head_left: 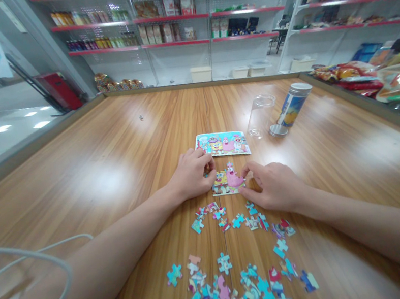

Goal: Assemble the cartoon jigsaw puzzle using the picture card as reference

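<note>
A small joined patch of jigsaw [226, 181], showing a pink and a yellow cartoon figure, lies on the wooden table [116, 159]. My left hand [191, 174] rests curled at the patch's left edge, fingertips pressed on it. At the patch's right edge my right hand [274, 187] is curled, with thumb and fingers pinching the border. Several loose puzzle pieces [230, 278], mostly blue, are scattered nearer to me. A printed reference picture [222, 144] lies flat just beyond the patch.
A clear plastic tube [260, 114] and a labelled can [293, 105] lie on their sides at the right, a round lid [277, 129] beside them. Snack bags [384, 78] pile up at the far right. A white cable [26, 283] loops at the left. Shop shelves stand behind.
</note>
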Available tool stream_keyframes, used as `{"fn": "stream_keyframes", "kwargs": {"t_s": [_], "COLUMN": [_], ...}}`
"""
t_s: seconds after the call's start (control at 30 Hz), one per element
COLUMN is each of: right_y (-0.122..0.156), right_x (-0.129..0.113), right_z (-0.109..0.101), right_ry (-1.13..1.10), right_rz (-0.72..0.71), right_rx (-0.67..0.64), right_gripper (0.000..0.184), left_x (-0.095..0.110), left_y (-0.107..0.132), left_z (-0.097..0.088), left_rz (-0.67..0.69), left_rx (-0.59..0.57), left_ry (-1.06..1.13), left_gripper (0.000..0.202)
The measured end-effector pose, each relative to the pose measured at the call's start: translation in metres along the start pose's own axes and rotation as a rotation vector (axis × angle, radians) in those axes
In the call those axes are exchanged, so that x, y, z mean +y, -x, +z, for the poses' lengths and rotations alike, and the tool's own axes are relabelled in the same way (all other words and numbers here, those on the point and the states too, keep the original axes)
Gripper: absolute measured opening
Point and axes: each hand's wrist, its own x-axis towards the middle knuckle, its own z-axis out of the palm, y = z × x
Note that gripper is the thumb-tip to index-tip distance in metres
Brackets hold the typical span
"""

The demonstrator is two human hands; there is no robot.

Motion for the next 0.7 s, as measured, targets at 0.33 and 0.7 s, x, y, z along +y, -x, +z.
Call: {"fn": "stream_keyframes", "kwargs": {"t_s": [0.33,0.7], "right_y": [-0.0002,-0.0003], "right_x": [0.0019,0.0035], "right_z": [-0.0023,-0.0042], "right_ry": [-0.022,-0.028], "right_rz": [-0.046,-0.121], "right_rx": [-0.014,-0.025], "right_gripper": [0.033,0.034], "left_x": [-0.0005,0.0026], "left_y": [0.0006,0.0002], "left_z": [-0.0001,-0.0031], "left_rz": [0.052,0.097], "left_rx": [-0.010,-0.046], "left_ry": [0.034,0.034], "left_gripper": [0.009,0.012]}}
